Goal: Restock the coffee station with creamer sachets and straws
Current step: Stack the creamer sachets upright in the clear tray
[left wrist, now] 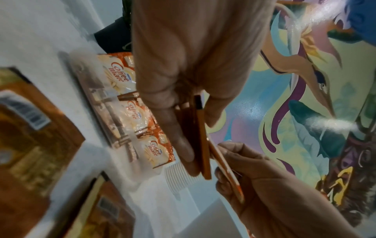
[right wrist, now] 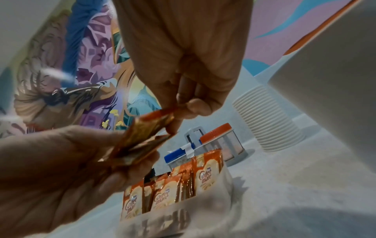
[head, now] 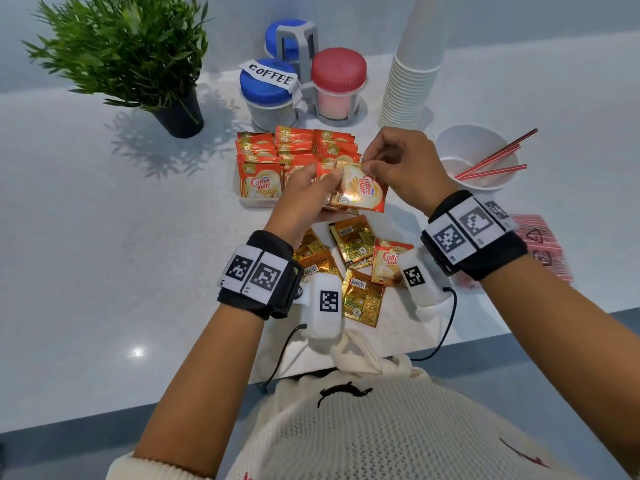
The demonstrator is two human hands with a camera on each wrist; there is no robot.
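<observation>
- The left hand (head: 304, 188) is gripping a small stack of sachets (left wrist: 201, 141) edge-on between thumb and fingers, above the counter (head: 104, 271).
- The right hand (head: 398, 164) is pinching the top corner of the front sachet (head: 363, 188), which is facing up and touching the stack.
- A clear tray (head: 258, 201) is sitting just beyond the hands, holding rows of upright sachets (head: 298, 147).
- Loose sachets (head: 353, 244) are lying flat on the near counter, between the wrists.
- Straws (head: 491, 164) are leaning in a white bowl (head: 450, 140) to the right.
- Jars (head: 270, 88), a cup stack (head: 408, 88) and a plant (head: 138, 53) are standing at the far side.
</observation>
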